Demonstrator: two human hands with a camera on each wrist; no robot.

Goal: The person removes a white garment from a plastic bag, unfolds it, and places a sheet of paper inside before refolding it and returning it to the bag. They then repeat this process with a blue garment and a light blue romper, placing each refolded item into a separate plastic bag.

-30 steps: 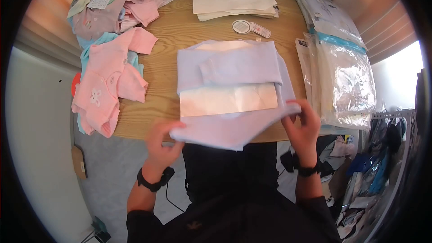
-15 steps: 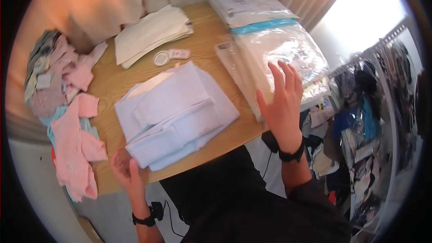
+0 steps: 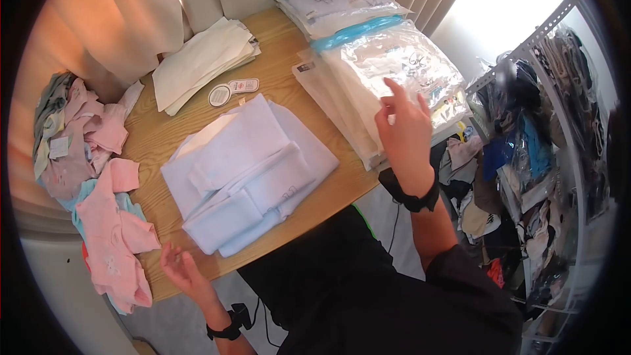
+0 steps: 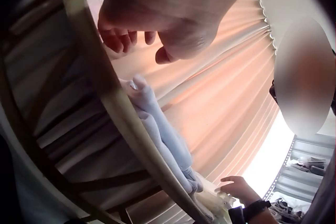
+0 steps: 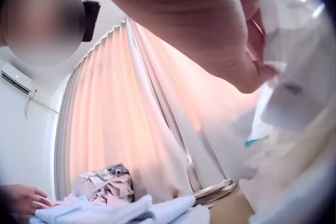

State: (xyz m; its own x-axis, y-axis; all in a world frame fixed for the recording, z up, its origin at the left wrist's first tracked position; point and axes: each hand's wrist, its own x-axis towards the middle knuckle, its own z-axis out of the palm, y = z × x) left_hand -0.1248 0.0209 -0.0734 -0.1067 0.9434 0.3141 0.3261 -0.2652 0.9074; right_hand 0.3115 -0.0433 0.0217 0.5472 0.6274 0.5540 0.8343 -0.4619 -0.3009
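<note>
A folded pale lavender garment [image 3: 253, 164] lies on the wooden table in front of the person, with a sheet of card [image 3: 209, 133] showing at its upper left. The left hand [image 3: 184, 269] is at the table's front edge, fingers loosely bent and holding nothing, between the garment and a pink baby garment [image 3: 118, 223]. Over at the right, the right hand [image 3: 406, 131] is at a stack of clear plastic bags [image 3: 394, 59], its fingers spread over the top one. In the right wrist view its thumb is right at the plastic [image 5: 294, 90].
Behind the garment lie a stack of pale sheets [image 3: 200, 66] and a hang tag [image 3: 231, 92]. Crumpled baby clothes [image 3: 79, 138] are piled at the back left. Right of the table stands a rack [image 3: 552, 92] with clothes.
Both hands have let go of the lavender garment, whose lower part is now folded up over the card. The right hand has moved to the bags, and the head view has turned right.
</note>
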